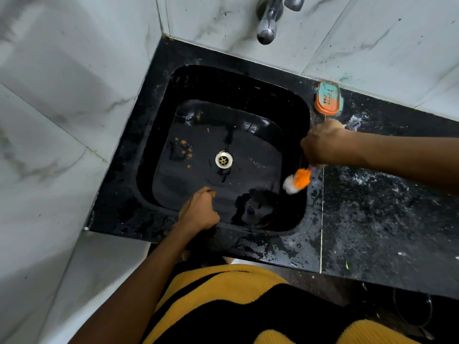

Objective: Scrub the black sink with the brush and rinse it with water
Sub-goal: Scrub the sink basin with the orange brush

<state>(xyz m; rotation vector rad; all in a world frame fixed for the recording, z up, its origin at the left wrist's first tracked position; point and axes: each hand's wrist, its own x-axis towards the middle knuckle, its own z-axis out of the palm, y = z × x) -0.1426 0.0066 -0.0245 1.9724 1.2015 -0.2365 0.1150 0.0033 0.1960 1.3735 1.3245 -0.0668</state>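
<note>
The black sink [159, 135] is set into a black stone counter, with a metal drain [223, 159] in the middle of its wet floor and orange specks [185, 148] left of the drain. My right hand [323, 142] grips the handle of a brush. The brush's orange and white bristle head [298, 181] lies against the sink's right wall near the rim. My left hand [198, 211] rests on the sink's front edge with its fingers curled, holding nothing that I can see. The chrome tap [268, 23] hangs above the back of the sink; no water runs from it.
An orange and teal soap dish [327, 99] sits on the counter at the sink's back right corner. The black counter [387, 209] stretches to the right, wet and streaked with white residue. Marble-patterned wall tiles [74, 95] close in the left and back.
</note>
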